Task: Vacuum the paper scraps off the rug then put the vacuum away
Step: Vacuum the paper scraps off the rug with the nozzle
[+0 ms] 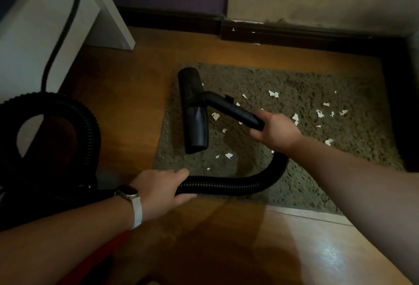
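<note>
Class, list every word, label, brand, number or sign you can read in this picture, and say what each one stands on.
No text can be read anywhere in this view.
Nozzle: plain black, no label shows.
Hose: no marking shows.
Watch: its face shows nothing readable.

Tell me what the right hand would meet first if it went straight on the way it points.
The right hand grips the tube and points up-left along it, so it would probably meet the black floor head on the rug first, though depth is unclear from one view.
</note>
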Available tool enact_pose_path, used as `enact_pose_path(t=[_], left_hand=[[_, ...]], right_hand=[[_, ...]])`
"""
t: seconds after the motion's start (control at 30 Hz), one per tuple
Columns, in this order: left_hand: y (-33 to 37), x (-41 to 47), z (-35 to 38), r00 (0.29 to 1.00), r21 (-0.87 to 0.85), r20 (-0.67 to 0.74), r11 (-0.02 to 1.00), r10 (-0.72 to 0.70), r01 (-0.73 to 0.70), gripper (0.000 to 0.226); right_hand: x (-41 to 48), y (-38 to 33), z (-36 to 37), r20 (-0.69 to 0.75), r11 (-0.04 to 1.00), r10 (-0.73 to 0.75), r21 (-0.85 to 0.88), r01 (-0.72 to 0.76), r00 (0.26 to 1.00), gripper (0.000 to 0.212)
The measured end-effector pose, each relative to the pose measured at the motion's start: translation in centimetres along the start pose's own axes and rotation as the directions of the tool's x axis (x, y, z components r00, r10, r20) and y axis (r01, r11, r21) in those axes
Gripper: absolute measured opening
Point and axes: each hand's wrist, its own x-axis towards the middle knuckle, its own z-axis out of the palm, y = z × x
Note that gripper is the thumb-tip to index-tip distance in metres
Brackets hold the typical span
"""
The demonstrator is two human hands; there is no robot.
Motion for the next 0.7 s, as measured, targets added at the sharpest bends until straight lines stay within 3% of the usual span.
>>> enact_pose_path(t=[0.17, 0.27, 0.47, 0.7], left_hand=[[-1.0, -0.6, 1.5, 0.982, 0.053, -0.13, 0.99, 0.137, -0.131, 0.061], [-1.7, -0.5, 2.8, 0.938, 0.056, -0.259, 0.974, 0.228, -0.221, 0.054], [-2.0, -0.5, 3.3, 0.921, 0.031, -0.275, 0.96, 0.276, -0.279, 0.046], [-1.9, -0.2, 3.8, 0.931, 0.048, -0.223, 0.958, 0.288, -0.284, 0.047]], right_hand=[[-0.3, -1.4, 0.7, 0.073, 1.0, -0.015, 0.013, 0.014, 0.997, 0.029], [-0.9, -2.2, 1.2, 0.069, 0.998, -0.042, -0.033, 0.044, 0.997, 0.027], [-2.1, -1.1, 1.8, 0.072, 0.997, 0.044, -0.065, -0.04, 0.996, 0.031], [-2.3, -1.6, 2.0, 0.101, 0.986, 0.031, -0.164, -0.014, 0.994, 0.033]])
